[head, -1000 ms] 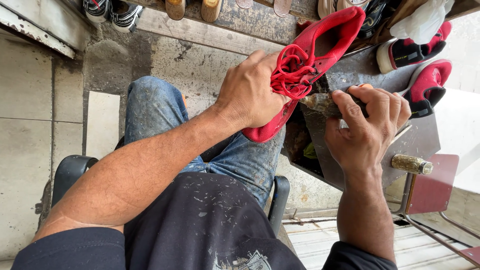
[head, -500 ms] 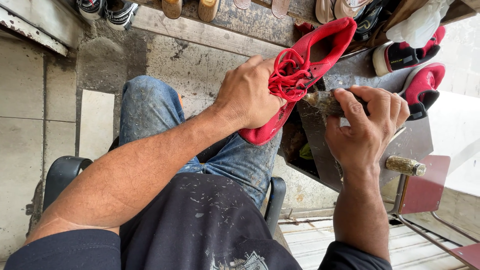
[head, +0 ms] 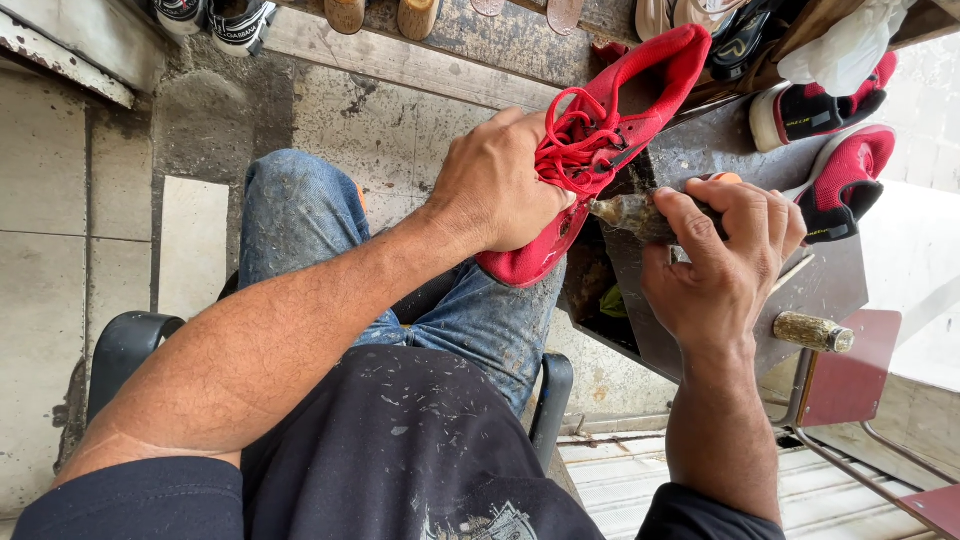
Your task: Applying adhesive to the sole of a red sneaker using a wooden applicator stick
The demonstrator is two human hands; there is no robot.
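Single head-worn view, aimed steeply downward from above the seated person, close over lap and both forearms, floor seen at left, shelf of shoes (head: 800, 100) cut by top edge

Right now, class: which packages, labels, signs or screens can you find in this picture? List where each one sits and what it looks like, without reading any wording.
White plastic bag: top right, crumpled, above the red shoes.
Shoe strap: top left, white with dark lettering.
Shirt print: bottom centre, pale design on dark cloth.
No signs or screens.

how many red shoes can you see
3: one red shoe gripped by the left hand; two more lying at upper right. Others may be hidden.
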